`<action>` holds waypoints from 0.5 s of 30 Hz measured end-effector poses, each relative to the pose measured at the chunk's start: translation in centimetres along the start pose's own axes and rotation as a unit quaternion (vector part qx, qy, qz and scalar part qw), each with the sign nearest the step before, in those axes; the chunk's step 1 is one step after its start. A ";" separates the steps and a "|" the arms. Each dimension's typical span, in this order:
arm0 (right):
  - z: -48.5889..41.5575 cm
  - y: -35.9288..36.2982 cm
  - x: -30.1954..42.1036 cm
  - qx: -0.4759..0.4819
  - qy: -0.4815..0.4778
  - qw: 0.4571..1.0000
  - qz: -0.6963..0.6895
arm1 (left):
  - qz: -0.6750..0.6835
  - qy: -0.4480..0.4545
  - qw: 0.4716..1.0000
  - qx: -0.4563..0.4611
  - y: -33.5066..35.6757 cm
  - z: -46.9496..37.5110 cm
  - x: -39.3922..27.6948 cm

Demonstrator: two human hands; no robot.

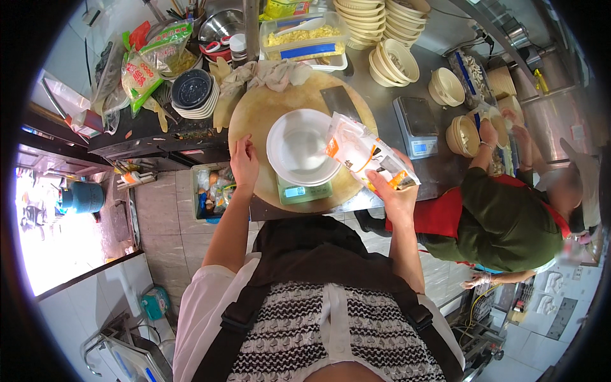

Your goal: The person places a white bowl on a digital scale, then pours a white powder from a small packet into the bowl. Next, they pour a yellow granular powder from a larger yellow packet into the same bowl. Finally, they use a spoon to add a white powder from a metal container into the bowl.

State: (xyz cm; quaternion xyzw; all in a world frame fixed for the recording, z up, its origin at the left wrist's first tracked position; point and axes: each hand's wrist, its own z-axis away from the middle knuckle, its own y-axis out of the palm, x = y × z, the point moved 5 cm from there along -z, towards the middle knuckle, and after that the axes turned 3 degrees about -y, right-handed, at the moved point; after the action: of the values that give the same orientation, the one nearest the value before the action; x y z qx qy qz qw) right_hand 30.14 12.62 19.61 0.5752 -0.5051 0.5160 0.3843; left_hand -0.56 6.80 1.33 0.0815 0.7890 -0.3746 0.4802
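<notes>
My right hand [396,191] grips a white and orange plastic packet [365,157], its top end tilted over the right rim of a white plastic bowl [303,148]. Under the bowl is a pale green digital scale [305,192] with a lit display. Both rest on a round chopping board [253,107]. At the board's left edge is my left hand [245,162], fingers loosely curled, holding nothing that I can see. A cleaver [340,101] lies on the board behind the bowl.
Cream bowls [394,62] and a second scale [417,125] are on the steel counter. At the back stands a tub of yellow food [305,38]. Dark and white bowls [193,93] are stacked left. A co-worker [501,219] in a red apron works on the right.
</notes>
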 end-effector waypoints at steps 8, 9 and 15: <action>-0.7 0.9 0.8 0.013 0.000 0.999 0.033 | 0.004 -0.003 1.000 0.002 0.0 0.0 0.0; -0.7 0.9 0.9 0.015 0.006 0.999 0.034 | 0.005 -0.002 1.000 0.003 0.0 0.0 0.0; -0.8 0.9 0.4 0.005 0.024 0.999 0.034 | 0.000 -0.013 1.000 0.007 0.3 0.0 0.4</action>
State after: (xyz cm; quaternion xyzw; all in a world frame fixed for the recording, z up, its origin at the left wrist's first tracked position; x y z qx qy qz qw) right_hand 29.07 13.14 20.02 0.5473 -0.5122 0.5450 0.3757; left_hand -0.69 6.90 0.84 0.0800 0.7797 -0.3814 0.4901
